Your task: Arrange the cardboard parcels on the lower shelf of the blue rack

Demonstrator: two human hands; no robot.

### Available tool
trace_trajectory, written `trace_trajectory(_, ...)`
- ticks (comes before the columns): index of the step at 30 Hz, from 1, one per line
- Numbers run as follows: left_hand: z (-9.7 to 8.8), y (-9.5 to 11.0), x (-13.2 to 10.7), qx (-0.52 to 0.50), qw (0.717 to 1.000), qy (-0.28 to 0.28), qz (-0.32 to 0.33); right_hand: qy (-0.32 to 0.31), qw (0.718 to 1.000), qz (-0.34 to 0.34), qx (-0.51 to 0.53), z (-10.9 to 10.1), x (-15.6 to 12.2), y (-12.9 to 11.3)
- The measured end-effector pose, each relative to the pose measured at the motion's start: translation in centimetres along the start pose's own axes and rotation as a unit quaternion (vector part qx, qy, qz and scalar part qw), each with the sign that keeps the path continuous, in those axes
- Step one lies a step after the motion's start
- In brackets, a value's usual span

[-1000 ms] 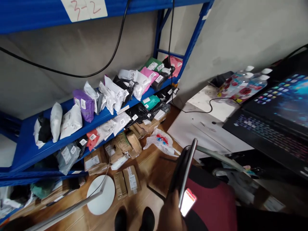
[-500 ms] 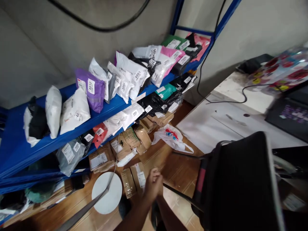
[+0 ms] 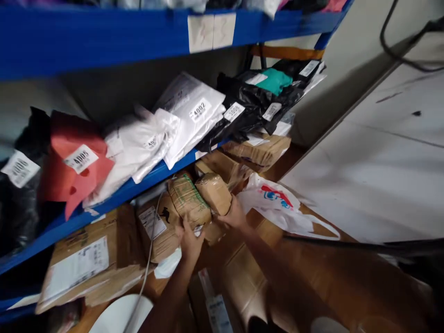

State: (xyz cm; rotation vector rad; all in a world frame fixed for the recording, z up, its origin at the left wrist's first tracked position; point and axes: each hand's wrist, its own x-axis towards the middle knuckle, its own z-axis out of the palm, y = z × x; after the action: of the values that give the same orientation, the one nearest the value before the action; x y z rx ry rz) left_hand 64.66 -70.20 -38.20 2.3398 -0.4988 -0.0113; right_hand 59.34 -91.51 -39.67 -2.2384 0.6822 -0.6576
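Both my hands are down at the brown taped parcels under the lowest blue shelf (image 3: 114,196). My left hand (image 3: 190,242) lies against the lower end of a tape-wrapped parcel with a green stripe (image 3: 187,201), fingers curled on it. My right hand (image 3: 235,215) grips the underside of a smaller rounded brown parcel (image 3: 214,193) beside it. Left of them a flat cardboard box with a kangaroo mark (image 3: 157,229) leans on the floor stack.
Labelled poly mailers fill the shelf above: a red one (image 3: 74,162), white ones (image 3: 189,115), black and teal ones (image 3: 263,92). A white plastic bag (image 3: 277,206) lies on the wooden floor. A large flat box (image 3: 83,261) sits left; a white panel (image 3: 374,171) stands right.
The view has dropped down and closer to the lowest shelf. My hands, earlier one reaching forward, now both rest on the brown parcels. The dark chair back has left the view.
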Motion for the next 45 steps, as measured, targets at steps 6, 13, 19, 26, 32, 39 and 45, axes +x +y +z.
trace_trajectory(6, 0.7, -0.8, 1.2, 0.236, 0.967, 0.021, 0.089, -0.029, 0.999, 0.030, -0.031, 0.2, 0.3, 1.9)
trace_trajectory(13, -2.1, 1.7, 10.1, 0.240, 0.958, -0.026, 0.157, -0.084, 0.993, 0.043, -0.071, -1.6, 0.6, 0.6)
trace_trajectory(19, -0.1, 3.8, 22.1, 0.295, 0.927, -0.193, 0.127, -0.054, 0.998, -0.002, 0.015, -0.4, 0.1, 2.3)
trace_trajectory(26, -0.5, 3.0, 21.8, 0.327, 0.932, -0.137, 0.076, -0.058, 0.997, -0.032, 0.034, -0.3, 0.2, 4.1)
trace_trajectory(32, -1.4, 0.9, 20.8, 0.327, 0.935, -0.109, 0.077, -0.098, 0.986, -0.017, -0.133, 1.2, 6.2, -0.5)
trace_trajectory(39, -0.6, 1.0, 20.9, 0.245, 0.965, -0.038, 0.081, -0.053, 0.982, -0.011, -0.182, 3.6, 11.5, -4.0)
trace_trajectory(45, -1.4, 1.2, 12.5, 0.127, 0.982, -0.051, -0.130, 0.014, 0.997, -0.052, -0.056, 3.4, 9.2, -1.2)
